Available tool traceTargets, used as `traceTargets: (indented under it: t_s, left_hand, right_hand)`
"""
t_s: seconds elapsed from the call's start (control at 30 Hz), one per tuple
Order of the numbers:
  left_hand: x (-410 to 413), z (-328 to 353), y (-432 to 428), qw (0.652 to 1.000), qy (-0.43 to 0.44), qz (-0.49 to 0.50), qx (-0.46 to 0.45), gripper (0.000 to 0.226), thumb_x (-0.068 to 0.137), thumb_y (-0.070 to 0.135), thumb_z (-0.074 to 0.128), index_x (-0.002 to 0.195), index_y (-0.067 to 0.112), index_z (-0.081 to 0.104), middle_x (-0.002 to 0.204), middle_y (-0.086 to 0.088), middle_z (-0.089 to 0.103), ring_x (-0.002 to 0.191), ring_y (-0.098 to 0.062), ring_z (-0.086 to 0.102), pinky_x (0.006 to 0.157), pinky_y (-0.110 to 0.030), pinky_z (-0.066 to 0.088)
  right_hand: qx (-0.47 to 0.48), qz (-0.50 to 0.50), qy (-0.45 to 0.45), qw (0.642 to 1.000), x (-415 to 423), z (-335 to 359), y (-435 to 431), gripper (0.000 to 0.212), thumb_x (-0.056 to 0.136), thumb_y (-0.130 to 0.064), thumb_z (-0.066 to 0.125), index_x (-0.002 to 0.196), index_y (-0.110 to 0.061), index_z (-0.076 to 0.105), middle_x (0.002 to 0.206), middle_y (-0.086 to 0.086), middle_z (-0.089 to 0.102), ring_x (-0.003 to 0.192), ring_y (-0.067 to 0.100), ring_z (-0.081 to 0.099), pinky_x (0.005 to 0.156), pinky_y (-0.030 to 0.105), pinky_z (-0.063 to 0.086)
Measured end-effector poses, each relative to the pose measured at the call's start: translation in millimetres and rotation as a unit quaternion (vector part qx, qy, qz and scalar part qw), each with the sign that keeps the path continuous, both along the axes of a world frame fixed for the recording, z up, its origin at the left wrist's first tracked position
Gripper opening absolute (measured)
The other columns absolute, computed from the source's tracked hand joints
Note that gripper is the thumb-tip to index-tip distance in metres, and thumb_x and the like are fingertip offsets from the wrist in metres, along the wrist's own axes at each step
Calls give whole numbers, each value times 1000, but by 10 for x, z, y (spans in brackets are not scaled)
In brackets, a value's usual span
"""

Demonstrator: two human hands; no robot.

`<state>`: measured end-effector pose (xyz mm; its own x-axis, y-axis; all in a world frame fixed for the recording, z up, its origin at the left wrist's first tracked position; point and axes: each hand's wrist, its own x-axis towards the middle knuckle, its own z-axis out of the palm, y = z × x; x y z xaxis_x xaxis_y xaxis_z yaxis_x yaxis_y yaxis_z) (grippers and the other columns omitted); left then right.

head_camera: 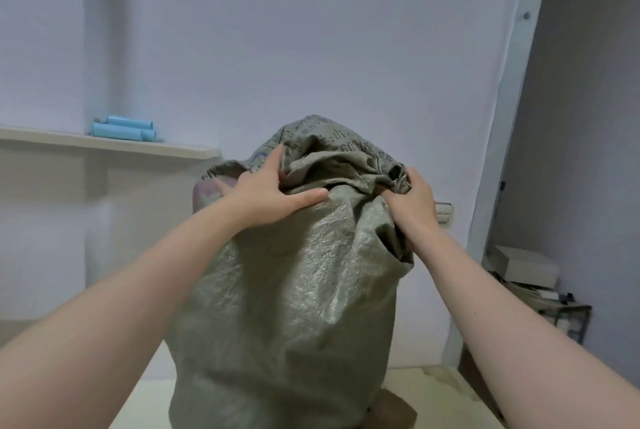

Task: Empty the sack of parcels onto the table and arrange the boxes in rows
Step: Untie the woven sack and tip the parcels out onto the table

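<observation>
A big grey-green woven sack [291, 290] stands upright on the pale table [440, 390], bulging and creased, with dark print near its top. My left hand [266, 193] lies spread on the sack's upper left, fingers pushed into a fold of fabric. My right hand [412, 196] is closed on the bunched upper right corner of the sack. A brown box corner [394, 411] shows at the sack's lower right base. The parcels inside are hidden.
A shelf [114, 146] on the left wall carries light blue rolls [124, 130]. At the right, past a door frame [502, 137], a low rack [561, 314] holds a white box [523, 264]. The wall stands close behind the sack.
</observation>
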<state>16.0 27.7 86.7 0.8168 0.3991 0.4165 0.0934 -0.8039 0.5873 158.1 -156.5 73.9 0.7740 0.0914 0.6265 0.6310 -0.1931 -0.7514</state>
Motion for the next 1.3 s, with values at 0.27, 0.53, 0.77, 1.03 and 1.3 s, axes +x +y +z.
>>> traceTargets:
  t_s: [0.27, 0.53, 0.77, 1.03, 1.3]
  left_hand:
    - [-76, -216, -126, 995, 77, 38, 47, 114, 51, 103, 36, 148, 43, 29, 158, 3, 31, 142, -31, 35, 114, -69, 13]
    - [-124, -394, -411, 979, -125, 159, -36, 34, 94, 64, 40, 95, 43, 67, 105, 14, 68, 129, -22, 48, 109, -69, -14]
    - [-260, 203, -432, 918, -395, 7, -30, 18, 98, 41, 51, 93, 43, 69, 95, 19, 71, 110, -2, 56, 116, -54, -8]
    - [-43, -114, -235, 978, -142, 153, -13, 37, 97, 53, 45, 73, 29, 60, 77, 7, 63, 108, -28, 59, 115, -61, 9]
    - [32, -456, -1, 988, -150, -1, -34, 31, 97, 44, 51, 119, 26, 62, 114, 4, 68, 111, -22, 59, 98, -45, 47]
  right_hand:
    - [-122, 217, 202, 947, -194, -152, -149, 93, 55, -64, 81, 132, -30, 43, 120, -1, 67, 103, 21, 66, 60, 26, 50]
    - [-30, 170, 105, 979, -402, -383, 93, 48, 71, -16, 83, 112, -22, 60, 107, 0, 71, 102, 20, 66, 96, 48, 53]
    - [158, 188, -87, 966, -714, 299, 148, 27, 80, -10, 74, 88, -29, 56, 92, 3, 66, 89, 20, 63, 86, 44, 53]
    - [-38, 111, 68, 991, -335, -50, 72, 47, 75, -27, 79, 116, -28, 56, 113, -2, 67, 106, 22, 63, 97, 47, 51]
    - [-138, 182, 111, 967, -279, -403, 127, 121, 43, -72, 85, 144, -40, 29, 149, -1, 31, 132, 15, 42, 110, 48, 41]
